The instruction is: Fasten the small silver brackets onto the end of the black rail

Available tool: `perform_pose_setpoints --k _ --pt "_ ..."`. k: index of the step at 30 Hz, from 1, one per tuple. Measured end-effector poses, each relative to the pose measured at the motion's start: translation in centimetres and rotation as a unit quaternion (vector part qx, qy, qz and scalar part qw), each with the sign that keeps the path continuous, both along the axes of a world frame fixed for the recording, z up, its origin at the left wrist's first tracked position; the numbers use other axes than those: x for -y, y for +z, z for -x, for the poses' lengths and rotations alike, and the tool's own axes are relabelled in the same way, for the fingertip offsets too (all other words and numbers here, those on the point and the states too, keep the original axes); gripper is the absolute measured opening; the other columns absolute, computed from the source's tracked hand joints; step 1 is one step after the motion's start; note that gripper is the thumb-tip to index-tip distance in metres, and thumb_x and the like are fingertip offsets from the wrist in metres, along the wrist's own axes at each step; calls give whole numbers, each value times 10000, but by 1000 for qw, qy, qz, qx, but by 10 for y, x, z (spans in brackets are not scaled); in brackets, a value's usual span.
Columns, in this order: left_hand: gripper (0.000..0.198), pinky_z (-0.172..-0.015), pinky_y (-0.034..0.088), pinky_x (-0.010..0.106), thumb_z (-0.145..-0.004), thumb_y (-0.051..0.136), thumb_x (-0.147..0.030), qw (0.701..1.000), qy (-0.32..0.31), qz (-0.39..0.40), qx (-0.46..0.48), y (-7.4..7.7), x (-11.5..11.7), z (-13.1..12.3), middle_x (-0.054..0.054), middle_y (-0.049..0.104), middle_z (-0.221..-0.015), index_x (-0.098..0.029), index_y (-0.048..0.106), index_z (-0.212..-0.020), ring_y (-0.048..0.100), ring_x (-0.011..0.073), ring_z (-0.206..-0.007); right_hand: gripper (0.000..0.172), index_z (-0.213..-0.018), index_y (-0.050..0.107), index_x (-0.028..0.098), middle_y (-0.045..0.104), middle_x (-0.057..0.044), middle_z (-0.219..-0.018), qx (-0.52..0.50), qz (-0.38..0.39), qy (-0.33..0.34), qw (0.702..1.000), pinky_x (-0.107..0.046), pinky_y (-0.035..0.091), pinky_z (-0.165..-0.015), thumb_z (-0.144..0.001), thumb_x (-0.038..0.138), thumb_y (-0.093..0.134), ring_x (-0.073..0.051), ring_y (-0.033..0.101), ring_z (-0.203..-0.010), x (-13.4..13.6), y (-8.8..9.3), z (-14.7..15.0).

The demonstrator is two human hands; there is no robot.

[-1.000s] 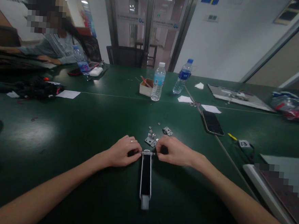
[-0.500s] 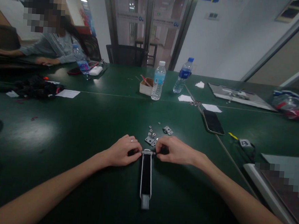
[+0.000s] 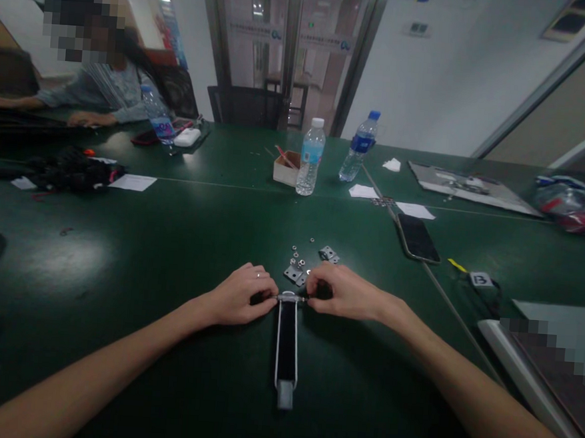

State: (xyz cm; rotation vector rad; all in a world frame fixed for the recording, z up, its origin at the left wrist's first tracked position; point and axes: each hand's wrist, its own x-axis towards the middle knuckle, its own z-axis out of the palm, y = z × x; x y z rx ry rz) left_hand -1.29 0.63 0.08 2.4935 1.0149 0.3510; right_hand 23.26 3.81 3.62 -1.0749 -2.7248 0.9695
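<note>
A narrow black strip in a pale frame [image 3: 288,342] lies lengthwise on the dark green table, with a grey block [image 3: 285,395] at its near end. Across the far end runs a thin metal rod [image 3: 289,298]. My left hand [image 3: 244,296] is closed, thumb and fingers pinching the rod's left end. At the right end, the thumb and forefinger of my right hand [image 3: 342,292] close around the rod's tip, which they partly cover. Just beyond lie two small metal brackets, the nearer bracket [image 3: 292,274] and the farther bracket [image 3: 327,253], with several small nuts [image 3: 301,263].
Farther back stand a water bottle [image 3: 311,157], a blue-capped bottle [image 3: 360,147] and a small open box [image 3: 286,170]. To the right lie a phone [image 3: 418,238] and a tagged black cable [image 3: 487,296]. Another person [image 3: 116,90] sits at the far left.
My right fingertips have shifted very slightly to the right at the rod's end. My left hand and the framed strip look nearly unchanged.
</note>
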Motion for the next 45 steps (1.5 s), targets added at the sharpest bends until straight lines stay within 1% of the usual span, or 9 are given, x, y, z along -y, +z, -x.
perform_pose_setpoints --k 5,8,10,16,18,21,24,30,45 --pt "121 -710 357 295 -876 518 -220 1000 2 2 1 1 1 0 24 593 -808 -158 621 -872 517 175 -769 107 -879 613 158 611 -26 -844 5 3 5 1000 -274 395 -660 -801 225 584 -137 525 -736 -3 -1 -2" --pt "128 -705 356 297 -877 518 -227 1000 1 7 4 0 0 1 26 590 -806 -156 625 -877 516 177 -771 74 -856 611 153 605 -29 -816 10 -43 -8 999 -284 399 -677 -811 176 557 -142 525 -741 -5 -4 -2" --pt "135 -707 355 300 -880 517 -234 1000 1 9 7 0 0 1 26 588 -801 -157 627 -879 514 177 -770 90 -852 615 150 601 -36 -806 20 -70 -15 997 -293 404 -692 -820 138 532 -152 526 -759 -6 -6 -1" --pt "135 -695 348 296 -883 518 -236 1000 -1 8 5 -1 0 1 24 590 -806 -158 627 -880 514 176 -764 159 -960 631 148 604 -79 -958 1 -114 -35 993 -326 433 -757 -849 163 517 -187 538 -899 -6 -7 -2" --pt "130 -694 349 295 -882 517 -232 1000 -2 6 4 -1 0 1 22 590 -805 -159 625 -876 514 175 -762 167 -976 631 151 610 -73 -963 -8 -100 -21 995 -329 431 -761 -846 194 535 -184 541 -893 -3 -4 -1" --pt "123 -693 351 294 -878 520 -229 1000 0 -1 1 -1 0 0 22 590 -800 -160 621 -870 513 173 -758 188 -971 630 167 619 -54 -939 -18 -62 16 998 -332 425 -759 -846 291 565 -176 543 -855 1 1 1" --pt "112 -693 349 295 -869 527 -224 1000 -2 -11 0 -2 0 0 22 592 -788 -161 618 -860 512 172 -749 218 -956 633 163 614 -54 -935 -4 -45 36 998 -332 418 -752 -834 338 589 -180 537 -850 5 3 5" --pt "126 -691 347 297 -878 516 -238 1000 -2 -8 7 -4 -1 1 23 593 -799 -168 620 -867 510 174 -757 126 -895 631 157 594 -33 -860 -2 -59 46 997 -296 403 -700 -842 260 582 -150 519 -769 7 -2 8" --pt "126 -693 346 298 -880 514 -233 1000 -1 -3 5 -1 0 1 22 584 -797 -162 617 -864 509 173 -756 108 -890 626 159 584 -25 -848 1 -53 43 998 -284 392 -666 -843 242 575 -139 505 -747 8 -1 7"
